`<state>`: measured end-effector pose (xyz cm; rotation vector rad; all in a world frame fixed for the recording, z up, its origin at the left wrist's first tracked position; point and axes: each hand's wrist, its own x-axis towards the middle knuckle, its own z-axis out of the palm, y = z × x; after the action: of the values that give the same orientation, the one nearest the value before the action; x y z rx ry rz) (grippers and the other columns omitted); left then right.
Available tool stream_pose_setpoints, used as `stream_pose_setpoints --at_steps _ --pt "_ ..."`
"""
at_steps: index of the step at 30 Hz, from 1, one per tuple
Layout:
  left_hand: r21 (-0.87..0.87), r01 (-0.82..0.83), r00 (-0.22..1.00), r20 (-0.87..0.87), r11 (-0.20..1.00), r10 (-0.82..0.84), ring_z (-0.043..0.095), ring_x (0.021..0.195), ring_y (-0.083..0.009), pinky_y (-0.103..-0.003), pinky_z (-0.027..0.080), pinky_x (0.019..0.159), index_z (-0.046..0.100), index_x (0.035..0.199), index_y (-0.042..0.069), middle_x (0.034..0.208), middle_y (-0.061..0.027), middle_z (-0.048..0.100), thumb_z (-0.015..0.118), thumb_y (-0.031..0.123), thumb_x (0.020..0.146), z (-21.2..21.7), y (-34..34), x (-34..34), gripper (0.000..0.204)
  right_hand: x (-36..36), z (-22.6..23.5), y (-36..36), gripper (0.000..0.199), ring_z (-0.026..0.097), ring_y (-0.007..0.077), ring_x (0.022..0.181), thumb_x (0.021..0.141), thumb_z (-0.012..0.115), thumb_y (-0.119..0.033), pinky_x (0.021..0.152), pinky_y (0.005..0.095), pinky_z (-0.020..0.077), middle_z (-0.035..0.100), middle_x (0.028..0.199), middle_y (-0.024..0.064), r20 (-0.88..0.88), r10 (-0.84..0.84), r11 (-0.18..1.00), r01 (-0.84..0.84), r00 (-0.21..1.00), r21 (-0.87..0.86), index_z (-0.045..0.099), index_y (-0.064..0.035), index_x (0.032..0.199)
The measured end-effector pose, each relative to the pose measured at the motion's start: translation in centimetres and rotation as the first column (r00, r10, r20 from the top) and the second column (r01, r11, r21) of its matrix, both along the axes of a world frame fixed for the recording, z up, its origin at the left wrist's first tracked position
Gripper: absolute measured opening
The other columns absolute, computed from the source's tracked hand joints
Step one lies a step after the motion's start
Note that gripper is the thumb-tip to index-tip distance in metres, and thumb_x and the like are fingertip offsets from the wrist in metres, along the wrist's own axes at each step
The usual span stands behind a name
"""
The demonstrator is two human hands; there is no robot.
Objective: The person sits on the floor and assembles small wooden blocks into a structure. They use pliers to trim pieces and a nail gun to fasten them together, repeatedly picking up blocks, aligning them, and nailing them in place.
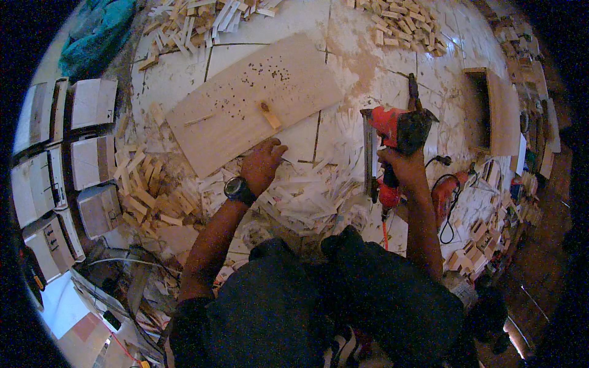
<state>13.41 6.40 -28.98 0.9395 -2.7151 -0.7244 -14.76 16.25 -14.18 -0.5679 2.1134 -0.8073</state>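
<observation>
The biggest thing in play is the long wooden board [254,101] lying on the tiled floor [307,18], running from about eight o'clock up toward one o'clock, with a small wood block [270,115] resting near its middle. The left hand [262,164] is spread with fingers bent at the board's lower edge, touching it or the strips [307,199] just beside it; I cannot tell which. The right hand [402,164] is clenched on the grip of the red nail gun [392,138] at three o'clock, raised off the floor. The risk, as I judge it, is the gun's nose swinging close to the left fingers, or the block skidding on the dusty board when pressed. A misfire could also split so small a piece. For containers, an open wooden box [488,110] stands at two o'clock and looks empty inside; the stacked white boxes [92,153] at nine o'clock show no contents.
</observation>
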Motion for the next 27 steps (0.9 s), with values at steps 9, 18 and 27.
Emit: stream_pose_setpoints --at_steps 9,18,27 --pt "0.146 -0.024 0.934 0.356 0.989 -0.030 0.056 0.091 -0.0291 -0.042 0.047 0.076 0.056 0.098 0.005 0.095 -0.0146 0.059 0.053 0.014 0.082 0.6 0.1 0.2 0.018 0.0 -0.7 -0.1 0.025 0.056 0.0158 0.059 0.061 0.065 -0.008 0.054 0.0306 0.0474 0.058 0.070 0.0034 0.006 0.069 0.995 -0.068 0.998 -0.070 0.056 -0.0043 0.084" --pt "0.353 -0.567 0.755 -0.138 0.744 0.641 0.060 0.072 -0.0323 -0.043 0.048 0.061 0.057 0.093 0.001 0.078 -0.0160 0.062 0.053 0.027 0.087 0.2 -4.9 -1.2 0.027 0.1 -1.1 -0.7 0.033 0.057 0.0151 0.062 0.066 0.068 0.000 0.054 0.0283 0.0486 0.058 0.079 0.0056 0.054 0.055 0.996 -0.058 0.997 0.072 0.055 -0.0024 0.096" --pt "0.467 -0.665 0.686 0.071 0.583 0.725 0.062 0.068 -0.0333 -0.041 0.049 0.064 0.059 0.079 -0.001 0.073 -0.0187 0.063 0.070 0.041 0.071 -1.0 -4.9 -5.0 0.044 0.5 -1.5 -0.3 0.033 0.058 0.0159 0.063 0.066 0.069 -0.004 0.055 0.0293 0.0492 0.059 0.079 0.0053 0.075 0.099 0.993 -0.093 0.992 -0.076 0.055 -0.0020 0.096"
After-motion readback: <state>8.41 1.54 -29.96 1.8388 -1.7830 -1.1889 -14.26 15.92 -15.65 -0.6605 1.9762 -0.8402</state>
